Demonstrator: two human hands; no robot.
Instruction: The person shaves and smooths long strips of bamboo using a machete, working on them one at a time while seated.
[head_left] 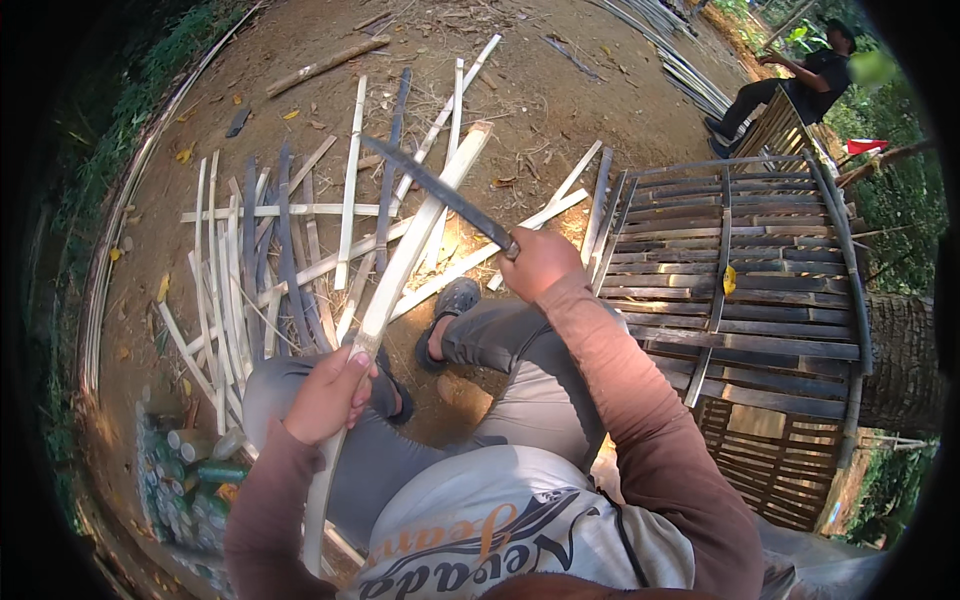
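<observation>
My left hand (328,396) is closed round a long pale bamboo strip (412,248), which slants from beside my left thigh up and away to the right. In my right hand (543,264) is the handle of a machete (436,187). Its dark blade crosses over the strip's upper part, pointing to the far left; whether the edge touches the strip I cannot tell. Beyond my knees many split bamboo strips (232,300) lie criss-crossed on the ground, some pale and some dark.
A bamboo slat bench (760,351) stands close on my right. Several bottles (185,480) are heaped at lower left. A log (328,66) lies farther off on the dirt. At the far right sits another person (815,85), near a stack of long bamboo strips (690,80).
</observation>
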